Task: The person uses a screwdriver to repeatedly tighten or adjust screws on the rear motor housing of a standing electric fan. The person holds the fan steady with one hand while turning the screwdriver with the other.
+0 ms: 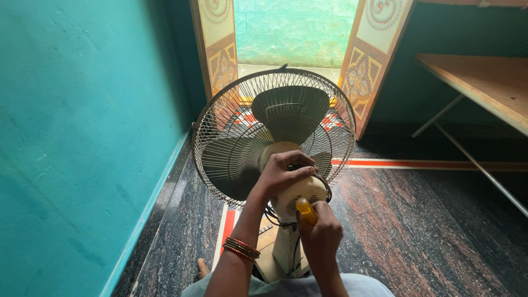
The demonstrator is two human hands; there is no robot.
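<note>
A pedestal fan stands on the floor in front of me, its round wire cage [220,118] facing away toward a doorway. My left hand [281,173] grips the top of the cream motor housing [302,192] behind the blades. My right hand [319,234] is closed around a screwdriver with a yellow handle [306,210], whose tip points at the back of the housing. Bangles [241,248] circle my left wrist. The fan's cream stand [286,250] rises between my arms.
A teal wall [77,143] runs along the left. Open painted door leaves [360,71] frame the doorway ahead. A wooden table [484,82] on thin metal legs stands at the right. The floor [418,225] is dark polished stone with a red stripe.
</note>
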